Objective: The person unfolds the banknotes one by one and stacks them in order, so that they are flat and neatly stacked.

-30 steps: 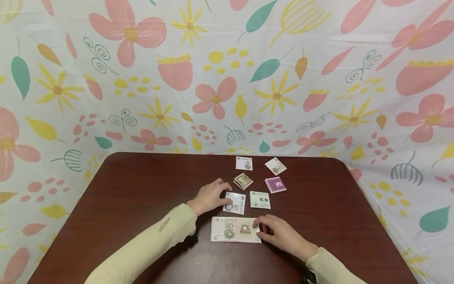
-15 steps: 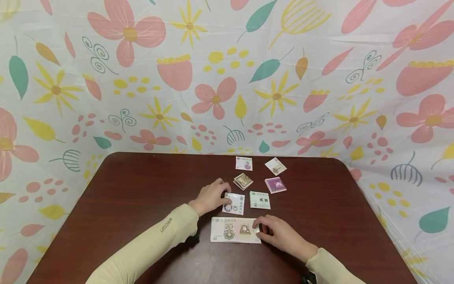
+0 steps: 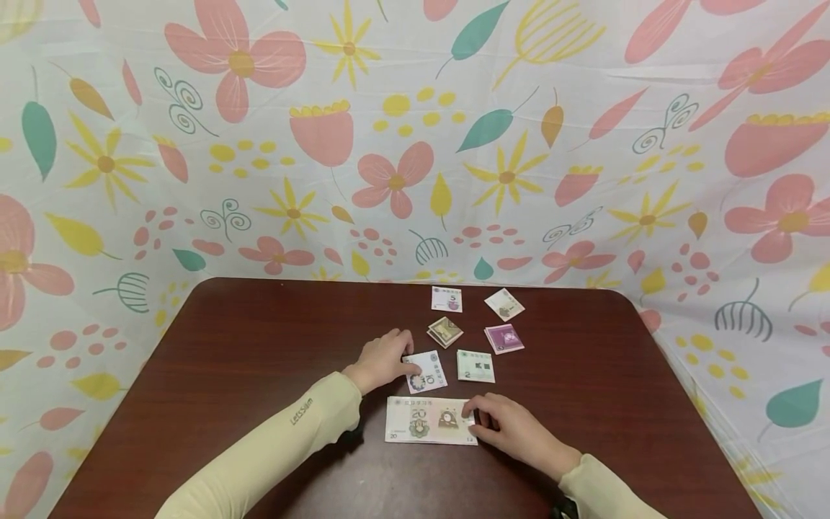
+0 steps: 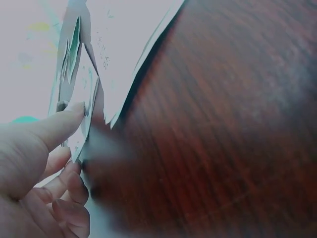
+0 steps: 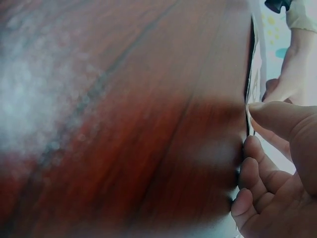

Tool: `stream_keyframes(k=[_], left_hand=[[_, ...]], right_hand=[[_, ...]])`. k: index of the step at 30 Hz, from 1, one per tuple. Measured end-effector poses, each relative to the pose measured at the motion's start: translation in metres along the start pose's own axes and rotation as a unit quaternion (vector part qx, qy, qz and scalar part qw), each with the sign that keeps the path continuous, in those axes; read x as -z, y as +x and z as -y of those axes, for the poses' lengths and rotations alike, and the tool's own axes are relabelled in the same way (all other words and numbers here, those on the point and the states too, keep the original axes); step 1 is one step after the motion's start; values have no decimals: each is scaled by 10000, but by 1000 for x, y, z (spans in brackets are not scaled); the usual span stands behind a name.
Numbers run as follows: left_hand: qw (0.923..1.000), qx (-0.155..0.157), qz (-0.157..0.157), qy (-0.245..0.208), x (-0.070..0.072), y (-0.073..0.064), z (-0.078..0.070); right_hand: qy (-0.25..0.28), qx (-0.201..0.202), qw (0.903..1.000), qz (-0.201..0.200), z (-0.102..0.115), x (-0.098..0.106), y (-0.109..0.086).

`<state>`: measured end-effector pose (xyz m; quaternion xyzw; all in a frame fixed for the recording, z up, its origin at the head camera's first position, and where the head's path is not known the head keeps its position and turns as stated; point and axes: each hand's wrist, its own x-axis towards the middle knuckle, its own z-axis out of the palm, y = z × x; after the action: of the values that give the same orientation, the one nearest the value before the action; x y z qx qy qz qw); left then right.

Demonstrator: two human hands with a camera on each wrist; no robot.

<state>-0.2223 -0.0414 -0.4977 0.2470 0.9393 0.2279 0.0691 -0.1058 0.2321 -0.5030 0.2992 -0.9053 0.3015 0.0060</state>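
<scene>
My left hand (image 3: pixel 382 360) pinches the left side of a folded 10 banknote (image 3: pixel 433 369), which lies slightly askew. In the left wrist view the thumb rests on this note (image 4: pixel 88 94), with the other fingers curled beside its near end. Just in front of it lies a full-length 20 banknote (image 3: pixel 424 419), with further paper edges showing under it in the left wrist view. My right hand (image 3: pixel 519 430) grips the 20 note at its right end. The right wrist view shows that thumb (image 5: pixel 277 115) on the note's edge, fingertips low against the table.
Behind the hands lie a green folded 2 note (image 3: pixel 475 366), a purple folded note (image 3: pixel 503 337), a brownish folded note (image 3: pixel 445 331), a folded 5 note (image 3: pixel 447 298) and another pale folded note (image 3: pixel 504 304). A flower-patterned cloth (image 3: pixel 395 180) hangs behind the dark wooden table (image 3: pixel 292 324).
The folded 10 note has turned counterclockwise and slid slightly left under my left hand. My right hand and the 20 note have stayed in place.
</scene>
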Motion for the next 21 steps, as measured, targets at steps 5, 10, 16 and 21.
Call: stream_keyframes(k=[5, 10, 16, 21], left_hand=[[9996, 137, -125, -193, -1, -2, 1], [9984, 366, -227, -355, 0, -5, 2], [9964, 471, -390, -591, 1, -10, 8], [9952, 518, -490, -676, 0, -14, 14]], right_hand=[[-43, 10, 10000, -23, 0, 0, 0], [-79, -42, 10000, 21, -1, -2, 0], [-77, -73, 9999, 88, -2, -2, -1], [-159, 4, 9999, 54, -2, -2, -1]])
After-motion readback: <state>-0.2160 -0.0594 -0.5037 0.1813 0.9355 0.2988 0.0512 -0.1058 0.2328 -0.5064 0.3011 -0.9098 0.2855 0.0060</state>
